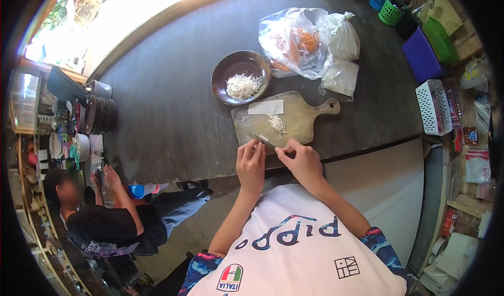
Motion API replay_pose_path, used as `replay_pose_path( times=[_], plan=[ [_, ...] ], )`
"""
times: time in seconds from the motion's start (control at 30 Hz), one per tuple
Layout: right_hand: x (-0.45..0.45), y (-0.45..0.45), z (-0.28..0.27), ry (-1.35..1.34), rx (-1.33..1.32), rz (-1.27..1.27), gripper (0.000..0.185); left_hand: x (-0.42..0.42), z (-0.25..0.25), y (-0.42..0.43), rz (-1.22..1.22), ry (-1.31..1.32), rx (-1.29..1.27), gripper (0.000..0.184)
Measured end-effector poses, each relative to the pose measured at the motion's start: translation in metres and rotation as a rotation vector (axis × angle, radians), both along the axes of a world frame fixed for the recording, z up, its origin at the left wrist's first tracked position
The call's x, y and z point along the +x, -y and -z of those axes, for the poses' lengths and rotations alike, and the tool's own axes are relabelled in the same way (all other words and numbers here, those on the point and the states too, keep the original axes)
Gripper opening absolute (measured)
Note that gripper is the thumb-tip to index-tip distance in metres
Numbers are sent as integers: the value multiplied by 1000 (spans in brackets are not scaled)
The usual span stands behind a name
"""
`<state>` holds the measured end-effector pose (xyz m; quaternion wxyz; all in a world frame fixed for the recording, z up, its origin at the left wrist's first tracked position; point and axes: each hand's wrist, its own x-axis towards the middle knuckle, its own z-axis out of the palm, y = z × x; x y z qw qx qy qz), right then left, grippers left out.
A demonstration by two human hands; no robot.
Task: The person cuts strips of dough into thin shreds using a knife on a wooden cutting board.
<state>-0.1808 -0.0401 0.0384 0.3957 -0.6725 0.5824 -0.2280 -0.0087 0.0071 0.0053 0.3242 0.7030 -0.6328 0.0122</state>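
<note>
A wooden cutting board [304,104] with a handle lies at the counter's near edge. On it are a flat white slab [266,107] and a small pile of thin white strips [277,125]. Both my hands are over the board's near edge. The fingers of my left hand [251,162] are closed near one end of a small knife [261,139], beside a small pale piece. Pinched fingers of my right hand [300,162] hold the knife's other end. Behind the board, a brown bowl [218,81] holds a heap of white shreds [243,86].
Clear bags [294,41] with orange items and white bags [344,39] lie behind the board. Stacked dark plates [100,115] stand at the left. A seated person [105,222] is at the left. White, purple and green baskets [434,107] line the right.
</note>
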Motion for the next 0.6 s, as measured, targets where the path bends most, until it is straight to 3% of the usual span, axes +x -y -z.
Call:
replay_pose_path(
  times=[0.13,0.6],
  plan=[
    [-31,-18,1,11,61,43,33,-1,2,1,-29,-34,-4,15],
    [-13,-10,0,19,14,30,33,0,2,-1,-23,-41,-8,18]
  ],
)
